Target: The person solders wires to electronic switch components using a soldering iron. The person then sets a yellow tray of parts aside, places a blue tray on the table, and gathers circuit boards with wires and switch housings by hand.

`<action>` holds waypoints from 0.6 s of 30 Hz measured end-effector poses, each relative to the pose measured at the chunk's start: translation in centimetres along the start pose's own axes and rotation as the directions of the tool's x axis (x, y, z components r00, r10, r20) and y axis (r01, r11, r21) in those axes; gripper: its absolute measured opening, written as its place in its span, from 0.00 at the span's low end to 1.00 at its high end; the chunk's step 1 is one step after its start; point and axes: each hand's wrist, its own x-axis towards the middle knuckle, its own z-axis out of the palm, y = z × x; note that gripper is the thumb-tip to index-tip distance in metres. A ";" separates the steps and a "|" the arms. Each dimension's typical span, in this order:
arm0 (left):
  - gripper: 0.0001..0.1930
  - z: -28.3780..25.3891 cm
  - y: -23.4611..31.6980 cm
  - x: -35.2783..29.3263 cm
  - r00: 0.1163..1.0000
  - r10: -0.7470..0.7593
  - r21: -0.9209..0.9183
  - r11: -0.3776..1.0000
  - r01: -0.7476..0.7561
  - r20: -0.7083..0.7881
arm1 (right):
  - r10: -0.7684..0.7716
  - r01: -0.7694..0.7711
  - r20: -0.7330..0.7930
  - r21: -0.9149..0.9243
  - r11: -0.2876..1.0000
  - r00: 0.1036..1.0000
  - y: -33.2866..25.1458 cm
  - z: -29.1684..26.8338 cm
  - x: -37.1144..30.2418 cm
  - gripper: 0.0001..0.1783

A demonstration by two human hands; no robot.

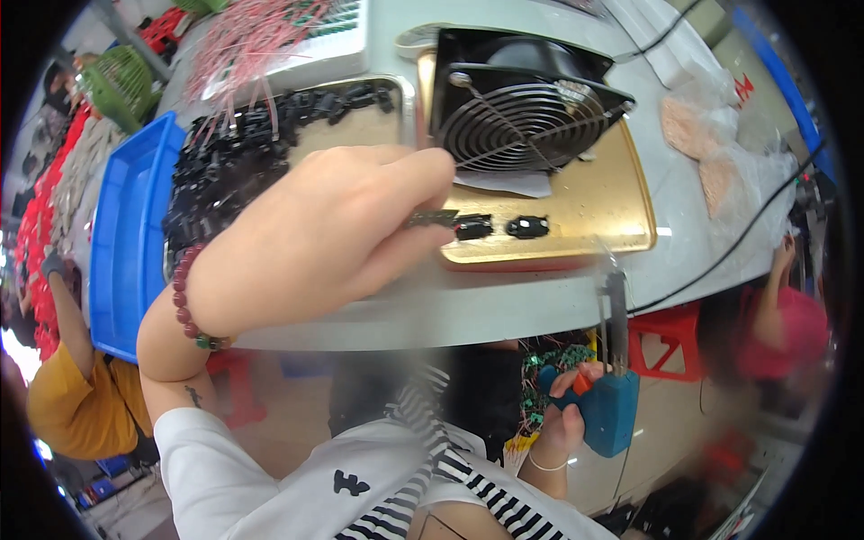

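Observation:
My left hand reaches over the table, with a bracelet of dark red beads on its wrist. Thumb and forefinger pinch a thin, dark greenish strip, partly hidden by the fingers. Its tip meets or overlaps a small black plastic part at the gold tray; whether they are joined I cannot tell. Another black part lies to the right. Lower down, past the table edge, my right hand is closed around a blue gun-shaped tool with an orange trigger, its narrow end upward.
A black fan with a wire guard stands on the gold tray. Many black parts fill a metal tray on the left, beside a blue bin. Red wires lie behind. A black cable crosses the right; people sit on both sides.

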 end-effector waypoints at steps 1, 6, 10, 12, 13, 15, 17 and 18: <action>0.11 -0.4 0.4 -0.5 0.999 -0.016 0.002 1.000 0.016 -0.029 | 0.015 -0.016 0.031 0.031 0.999 0.999 -0.4 0.2 0.0 0.30; 0.08 -3.7 1.0 -2.9 0.955 -0.297 -0.134 0.947 0.292 -0.018 | -0.121 0.125 0.047 -0.113 0.986 0.992 0.6 -1.9 0.5 0.34; 0.07 -8.0 0.7 -6.8 0.823 -0.540 -0.437 0.793 0.425 -0.178 | -0.170 0.180 0.097 -0.109 0.977 0.981 0.4 -1.9 1.1 0.32; 0.06 -11.9 -0.5 -9.9 0.738 -0.600 -0.320 0.797 0.513 -0.309 | -0.190 0.206 0.121 -0.128 0.970 0.974 0.1 -1.7 1.5 0.31; 0.06 -13.6 -1.5 -11.6 0.675 -0.637 -0.369 0.769 0.522 -0.372 | -0.218 0.238 0.133 -0.168 0.957 0.967 0.2 -1.7 1.7 0.30; 0.06 -15.9 -4.4 -14.7 0.605 -0.669 -0.421 0.743 0.520 -0.433 | -0.216 0.236 0.160 -0.117 0.965 0.963 0.5 -2.1 1.7 0.29; 0.06 -17.2 -7.3 -18.5 0.412 -0.699 -0.513 0.712 0.479 -0.585 | -0.234 0.254 0.166 -0.109 0.961 0.958 0.5 -2.0 1.9 0.28; 0.06 -17.5 -9.3 -21.1 0.350 -0.719 -0.591 0.694 0.411 -0.601 | -0.232 0.251 0.172 -0.098 0.963 0.957 0.4 -1.7 2.0 0.28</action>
